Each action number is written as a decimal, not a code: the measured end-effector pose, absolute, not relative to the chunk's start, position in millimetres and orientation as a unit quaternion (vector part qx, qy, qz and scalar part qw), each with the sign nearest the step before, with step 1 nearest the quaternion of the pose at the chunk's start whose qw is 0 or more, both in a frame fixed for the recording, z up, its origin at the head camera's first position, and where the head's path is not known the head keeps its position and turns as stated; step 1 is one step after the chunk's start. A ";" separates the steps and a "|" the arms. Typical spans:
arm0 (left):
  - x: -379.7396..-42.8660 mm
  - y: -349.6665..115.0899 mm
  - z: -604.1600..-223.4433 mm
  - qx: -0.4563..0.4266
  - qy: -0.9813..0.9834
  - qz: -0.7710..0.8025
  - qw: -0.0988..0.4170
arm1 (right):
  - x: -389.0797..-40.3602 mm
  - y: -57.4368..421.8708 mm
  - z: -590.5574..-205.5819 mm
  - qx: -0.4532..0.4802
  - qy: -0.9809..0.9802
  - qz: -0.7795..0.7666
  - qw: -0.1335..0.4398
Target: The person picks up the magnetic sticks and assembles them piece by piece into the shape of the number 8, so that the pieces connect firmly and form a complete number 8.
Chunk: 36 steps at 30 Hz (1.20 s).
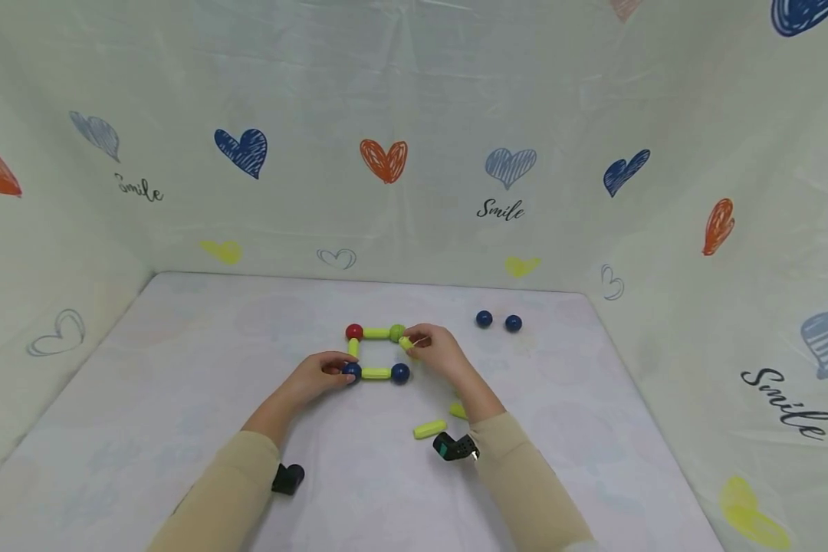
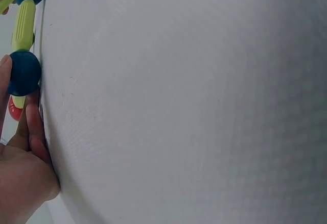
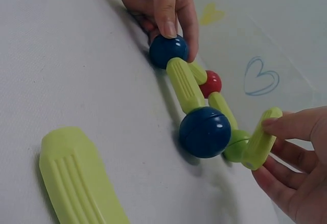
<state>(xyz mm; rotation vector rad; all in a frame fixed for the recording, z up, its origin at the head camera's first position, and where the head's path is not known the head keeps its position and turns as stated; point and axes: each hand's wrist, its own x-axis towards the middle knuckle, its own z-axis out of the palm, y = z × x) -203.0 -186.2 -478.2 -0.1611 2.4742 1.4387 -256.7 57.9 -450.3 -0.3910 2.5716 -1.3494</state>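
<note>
A frame of ribbed yellow-green rods and balls lies on the table. Its corners are a red ball [image 1: 354, 331], a green ball [image 1: 396, 333] and two blue balls; rods join them along the far, left and near sides. With thumb and fingers my left hand [image 1: 310, 377] grips the near-left blue ball [image 3: 166, 51]. The near-right blue ball [image 1: 400, 373] is untouched. My right hand [image 1: 441, 353] pinches a separate yellow-green rod [image 3: 264, 136] between thumb and fingers at the frame's right side. One end of that rod overlaps the green ball in the right wrist view.
Two loose yellow-green rods, one nearer [image 1: 430, 429] and one partly behind the right wrist [image 1: 458, 411], lie on the table. At the back right are two loose blue balls, one left [image 1: 484, 319] and one right [image 1: 514, 323]. A heart-printed sheet [image 1: 428, 238] stands behind the table.
</note>
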 end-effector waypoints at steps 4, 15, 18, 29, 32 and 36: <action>-203.5 -187.3 -479.7 -0.057 0.855 0.498 0.135 | -260.7 54.2 -456.4 -0.126 0.871 -0.466 0.092; -204.8 -188.4 -483.2 -0.054 0.855 0.499 0.133 | -267.0 42.7 -465.1 -0.082 0.853 -0.508 0.082; -204.6 -188.5 -483.0 -0.052 0.855 0.499 0.133 | -268.4 40.4 -467.2 -0.075 0.850 -0.515 0.082; -205.1 -188.6 -482.2 -0.054 0.855 0.499 0.132 | -268.0 32.7 -474.5 -0.046 0.847 -0.524 0.080; -205.0 -188.5 -482.2 -0.054 0.854 0.501 0.131 | -265.9 30.5 -474.8 -0.033 0.842 -0.531 0.083; -204.7 -188.0 -482.2 -0.057 0.855 0.499 0.131 | -263.6 27.7 -475.6 -0.011 0.841 -0.534 0.089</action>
